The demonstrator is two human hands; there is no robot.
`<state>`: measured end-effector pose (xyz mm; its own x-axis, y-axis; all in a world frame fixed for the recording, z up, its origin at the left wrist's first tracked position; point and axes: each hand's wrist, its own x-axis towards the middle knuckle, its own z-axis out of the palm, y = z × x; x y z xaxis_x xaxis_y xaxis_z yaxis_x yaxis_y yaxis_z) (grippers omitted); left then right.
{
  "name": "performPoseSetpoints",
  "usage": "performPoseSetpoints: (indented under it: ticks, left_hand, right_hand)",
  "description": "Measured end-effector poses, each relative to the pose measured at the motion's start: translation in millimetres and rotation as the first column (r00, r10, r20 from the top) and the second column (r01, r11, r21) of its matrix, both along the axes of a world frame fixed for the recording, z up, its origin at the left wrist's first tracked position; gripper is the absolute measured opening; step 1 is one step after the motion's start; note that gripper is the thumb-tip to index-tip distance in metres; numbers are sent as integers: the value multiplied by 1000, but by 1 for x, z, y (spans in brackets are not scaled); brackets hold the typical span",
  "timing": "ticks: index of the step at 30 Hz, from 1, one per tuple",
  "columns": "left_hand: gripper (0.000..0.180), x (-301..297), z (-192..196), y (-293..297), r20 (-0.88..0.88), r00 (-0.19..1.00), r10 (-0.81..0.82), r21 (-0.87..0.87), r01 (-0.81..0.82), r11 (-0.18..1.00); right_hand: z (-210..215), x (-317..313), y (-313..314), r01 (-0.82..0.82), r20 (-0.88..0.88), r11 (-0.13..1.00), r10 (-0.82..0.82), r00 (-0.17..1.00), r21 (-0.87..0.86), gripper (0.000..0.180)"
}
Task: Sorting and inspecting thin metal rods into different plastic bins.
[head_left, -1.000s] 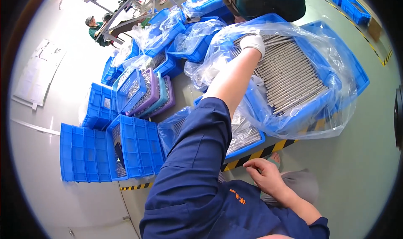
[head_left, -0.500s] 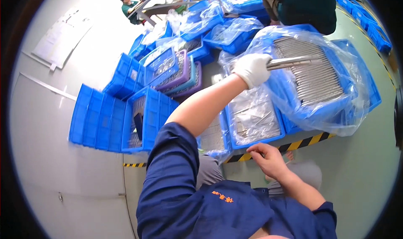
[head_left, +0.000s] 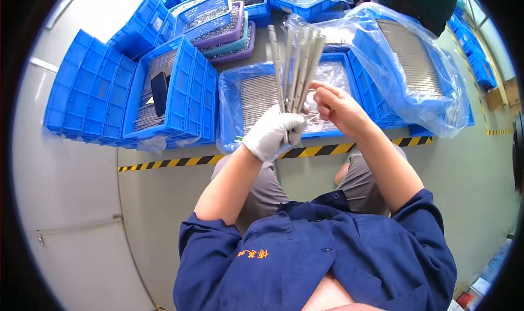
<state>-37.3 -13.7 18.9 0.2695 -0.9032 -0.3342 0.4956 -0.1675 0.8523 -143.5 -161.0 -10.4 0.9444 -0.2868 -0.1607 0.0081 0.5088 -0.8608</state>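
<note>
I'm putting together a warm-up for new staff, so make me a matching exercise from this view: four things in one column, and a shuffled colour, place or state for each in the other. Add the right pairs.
Things
1. Left hand
2. Right hand
3. Bundle of metal rods
4. Dark flat object

Descriptions
A. Bare, with its fingers partly curled
B. Lies in a blue crate on the left side of the picture
C. Covered by a white glove
D. Gripped at one end and fanning out at the other

Right pairs: 1-C, 2-A, 3-D, 4-B
</note>
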Motion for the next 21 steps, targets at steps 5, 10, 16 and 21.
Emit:
performPoseSetpoints:
  ticks: [5, 10, 16, 21]
  left_hand:
    - [32, 5, -10, 23, 85, 969, -230, 69, 224, 972]
    - [28, 14, -49, 30, -526, 795, -303, -227, 212, 951]
    - [32, 23, -58, 24, -696, 714, -78, -134, -21, 991]
    - [49, 31, -59, 12, -658, 749, -75, -198, -76, 977]
  right_hand:
    - [1, 40, 8, -333, 234, 941, 311, 921, 60, 63]
    - [-29, 67, 22, -271, 168, 925, 233, 958, 265, 20]
    - [-23, 82, 24, -22, -18, 915, 31, 999, 403, 16]
    - [-32, 85, -1, 176, 30, 900, -204, 978, 398, 12]
